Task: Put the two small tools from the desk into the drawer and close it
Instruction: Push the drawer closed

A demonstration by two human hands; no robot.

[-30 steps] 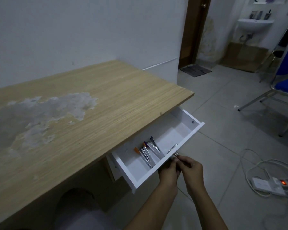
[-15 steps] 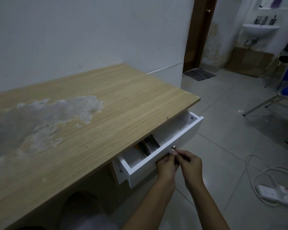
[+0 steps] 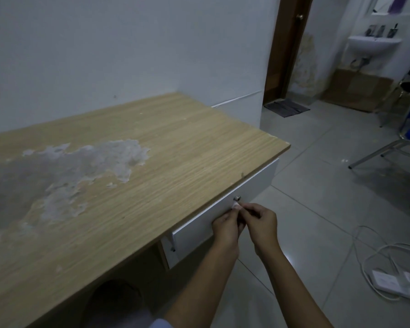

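You are pushing the white drawer (image 3: 223, 216) flush under the desk (image 3: 152, 176), open a second ago; both hands' fingertips (image 3: 235, 207) are pinching near its knob (image 3: 236, 198), finishing the task.

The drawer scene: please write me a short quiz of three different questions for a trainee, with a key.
1. True or false: the white drawer is pushed in under the desk, with none of its inside showing.
2. Where are the fingers of the left hand and the right hand?
A. flat on the desk top
B. together just below the small metal knob, at the drawer front
C. on the power strip
3. Fill in: the two small tools are ____ on the desk top.

Key
1. True.
2. B. Whether they hold something small there, I cannot tell.
3. Not visible; the top shows only a worn, peeled patch.
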